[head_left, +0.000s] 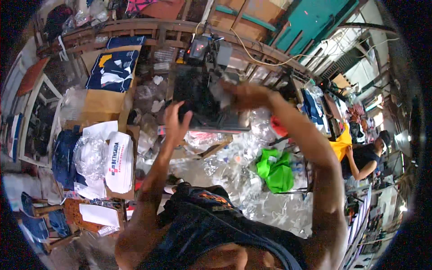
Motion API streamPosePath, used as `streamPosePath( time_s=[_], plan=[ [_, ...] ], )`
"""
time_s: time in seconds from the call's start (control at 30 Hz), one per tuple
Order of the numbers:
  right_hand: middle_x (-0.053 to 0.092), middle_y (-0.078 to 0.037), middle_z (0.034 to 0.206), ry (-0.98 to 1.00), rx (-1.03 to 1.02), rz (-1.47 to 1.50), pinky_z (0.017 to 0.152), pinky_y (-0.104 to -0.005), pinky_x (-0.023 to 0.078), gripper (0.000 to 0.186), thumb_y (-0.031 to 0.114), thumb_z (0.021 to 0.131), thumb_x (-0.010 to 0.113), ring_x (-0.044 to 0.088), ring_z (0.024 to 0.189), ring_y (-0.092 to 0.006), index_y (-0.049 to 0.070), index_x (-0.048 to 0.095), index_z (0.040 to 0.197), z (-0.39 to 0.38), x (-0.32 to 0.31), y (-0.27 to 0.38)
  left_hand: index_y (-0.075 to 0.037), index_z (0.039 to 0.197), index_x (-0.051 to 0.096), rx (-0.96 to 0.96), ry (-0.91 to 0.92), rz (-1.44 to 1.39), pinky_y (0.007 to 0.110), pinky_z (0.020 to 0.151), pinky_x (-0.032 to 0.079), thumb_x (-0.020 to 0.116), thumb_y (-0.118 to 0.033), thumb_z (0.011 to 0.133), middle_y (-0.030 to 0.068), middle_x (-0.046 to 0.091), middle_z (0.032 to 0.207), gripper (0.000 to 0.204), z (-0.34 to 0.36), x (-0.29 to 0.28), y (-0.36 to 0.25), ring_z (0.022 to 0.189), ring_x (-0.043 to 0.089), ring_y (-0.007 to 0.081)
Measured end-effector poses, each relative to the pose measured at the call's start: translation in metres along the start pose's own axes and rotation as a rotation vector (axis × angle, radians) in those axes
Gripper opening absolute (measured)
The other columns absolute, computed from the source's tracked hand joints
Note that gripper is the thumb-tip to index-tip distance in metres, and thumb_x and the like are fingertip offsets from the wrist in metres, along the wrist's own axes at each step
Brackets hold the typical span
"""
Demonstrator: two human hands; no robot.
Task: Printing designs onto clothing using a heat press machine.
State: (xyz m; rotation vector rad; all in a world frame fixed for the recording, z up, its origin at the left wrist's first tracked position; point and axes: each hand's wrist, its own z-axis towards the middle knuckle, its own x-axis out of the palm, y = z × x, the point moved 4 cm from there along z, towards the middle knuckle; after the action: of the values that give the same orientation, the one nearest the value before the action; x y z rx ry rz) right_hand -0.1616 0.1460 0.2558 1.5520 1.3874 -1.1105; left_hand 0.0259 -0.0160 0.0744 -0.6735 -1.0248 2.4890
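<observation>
In front of me is a dark flat bed (231, 122), part of a bench-top machine (202, 49) with a grey box at its back. Black cloth (198, 90) lies over the bed, its outline blurred. My left hand (176, 121) is at the bed's near left corner, thumb and fingers curved round a rounded black bit that looks like that cloth. Over the right side of the bed, my right hand (247, 95) is smeared by motion. A blurred greyish patch (219, 92) shows beside its fingers; I cannot make out whether it is held.
Left stand stacked white printed pieces (119, 162), a clear plastic roll (90, 155) and navy printed cloth (114, 67) on cardboard. Clear plastic scraps (216, 164) litter the floor. A green bag (274, 171) sits right. Further right, a person (364, 157) handles yellow cloth (342, 143).
</observation>
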Motion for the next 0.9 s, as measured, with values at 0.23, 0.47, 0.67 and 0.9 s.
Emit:
streamPosePath(
  time_s=[0.23, 0.47, 0.67, 0.9],
  plan=[
    [0.062, -0.021, 0.138, -0.232, 0.002, -0.296, 0.109, -0.0490, 0.048, 0.089, 0.024, 0.067, 0.083, 0.058, 0.128, -0.0380, 0.009, 0.049, 0.148, 0.012, -0.156, -0.021, 0.000, 0.116, 0.062, -0.251, -0.334, 0.010, 0.044, 0.098, 0.044, 0.067, -0.020, 0.097, 0.0177, 0.066, 0.110, 0.028, -0.133, -0.093, 0.059, 0.110, 0.059, 0.0345],
    [0.068, -0.021, 0.126, -0.434, 0.310, -0.277, 0.101, -0.0456, 0.051, 0.062, 0.023, 0.081, 0.075, 0.066, 0.114, -0.0347, 0.007, 0.058, 0.137, 0.023, -0.238, -0.129, -0.003, 0.100, 0.066, -0.677, -0.165, 0.043, 0.032, 0.072, 0.053, 0.069, -0.023, 0.098, 0.0083, 0.069, 0.082, 0.021, -0.223, -0.110, 0.069, 0.075, 0.066, 0.0184],
    [0.059, -0.025, 0.130, -0.619, 0.551, -0.150, 0.094, -0.0506, 0.051, 0.087, 0.031, 0.083, 0.070, 0.059, 0.115, -0.0420, 0.002, 0.034, 0.156, 0.035, -0.268, -0.093, -0.004, 0.099, 0.071, -0.358, 0.289, 0.329, 0.026, 0.072, 0.057, 0.072, -0.020, 0.096, 0.0090, 0.077, 0.093, 0.016, -0.296, -0.092, 0.118, 0.084, 0.076, 0.0186],
    [0.057, -0.023, 0.134, -0.808, 0.495, -0.271, 0.098, -0.0499, 0.051, 0.079, 0.029, 0.086, 0.070, 0.057, 0.119, -0.0409, 0.003, 0.041, 0.153, 0.028, -0.261, -0.123, -0.003, 0.102, 0.065, -0.709, 0.327, 0.003, 0.030, 0.075, 0.053, 0.069, -0.027, 0.099, 0.0061, 0.071, 0.084, 0.024, -0.246, -0.087, 0.098, 0.078, 0.067, 0.0144]
  ],
)
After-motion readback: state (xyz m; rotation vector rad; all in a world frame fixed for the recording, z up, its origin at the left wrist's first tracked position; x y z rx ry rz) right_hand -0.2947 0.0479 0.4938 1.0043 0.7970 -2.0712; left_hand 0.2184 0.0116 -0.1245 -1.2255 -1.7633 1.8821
